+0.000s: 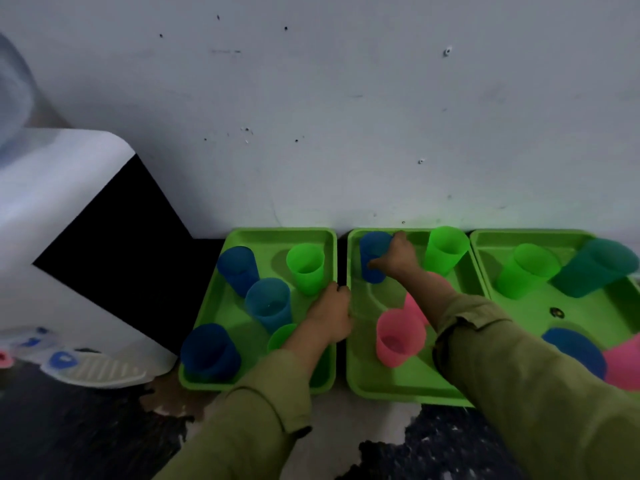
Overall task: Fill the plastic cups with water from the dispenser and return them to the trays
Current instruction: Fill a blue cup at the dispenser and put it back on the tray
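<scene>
Three green trays stand side by side against the wall: left tray [228,303], middle tray [363,375], right tray [530,306]. My right hand [394,259] grips a dark blue cup [372,251] at the far left corner of the middle tray. My left hand [330,315] grips the right rim of the left tray. The left tray holds blue cups [239,268], a light blue cup [268,304] and green cups [306,266]. A pink cup [398,337] and a green cup [445,249] stand in the middle tray. The white water dispenser [52,209] is at the left.
The dispenser's drip tray [100,370] and blue tap [62,360] sit at lower left. The right tray holds a green cup [526,270], a teal cup [599,266], a blue cup [575,348] and a pink cup [623,362]. A grey wall rises right behind the trays.
</scene>
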The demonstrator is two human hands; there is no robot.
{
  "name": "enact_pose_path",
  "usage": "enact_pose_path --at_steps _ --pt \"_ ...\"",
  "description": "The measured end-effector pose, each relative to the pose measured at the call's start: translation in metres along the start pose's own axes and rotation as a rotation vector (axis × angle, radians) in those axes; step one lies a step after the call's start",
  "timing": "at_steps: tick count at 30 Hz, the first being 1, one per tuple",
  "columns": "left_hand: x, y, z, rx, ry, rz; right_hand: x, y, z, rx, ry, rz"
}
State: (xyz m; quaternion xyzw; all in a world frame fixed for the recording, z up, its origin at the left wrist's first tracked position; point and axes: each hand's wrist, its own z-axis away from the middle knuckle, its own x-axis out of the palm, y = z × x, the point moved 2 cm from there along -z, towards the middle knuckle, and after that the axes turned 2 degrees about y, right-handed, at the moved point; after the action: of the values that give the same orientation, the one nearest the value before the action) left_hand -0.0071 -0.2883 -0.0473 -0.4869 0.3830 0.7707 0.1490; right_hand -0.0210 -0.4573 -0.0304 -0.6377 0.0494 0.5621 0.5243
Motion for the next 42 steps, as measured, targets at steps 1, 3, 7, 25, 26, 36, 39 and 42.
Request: enact_pose_path --at_steps 1,3,7,25,26,36,39,42 --pt "-0.004 0.001 0.003 0.009 0.032 0.017 -0.004 -0.003 0.003 -0.012 0.003 0.000" --pt "-0.012 0.003 0.011 0.039 0.100 0.052 -0.013 -0.007 0.011 -0.027 0.017 -0.023" --pt "-0.025 0.005 0.028 0.085 0.224 0.115 -0.030 -0.009 0.033 -0.110 0.099 -0.018" --pt "0.045 0.061 0.146 0.367 0.379 0.398 -0.072 0.104 0.229 -0.112 0.315 -0.095" --pt "0.053 0.066 0.150 0.362 0.367 0.409 -0.075 0.117 0.234 -0.097 0.307 -0.086" --pt "0.121 0.158 0.145 0.344 0.255 0.419 -0.123 0.246 0.233 -0.040 0.254 0.029" --pt "0.137 0.183 0.131 0.298 0.195 0.411 -0.133 0.274 0.221 -0.064 0.170 0.077" --pt "0.148 0.208 0.114 0.219 0.188 0.415 -0.140 0.295 0.208 -0.145 0.081 0.179"
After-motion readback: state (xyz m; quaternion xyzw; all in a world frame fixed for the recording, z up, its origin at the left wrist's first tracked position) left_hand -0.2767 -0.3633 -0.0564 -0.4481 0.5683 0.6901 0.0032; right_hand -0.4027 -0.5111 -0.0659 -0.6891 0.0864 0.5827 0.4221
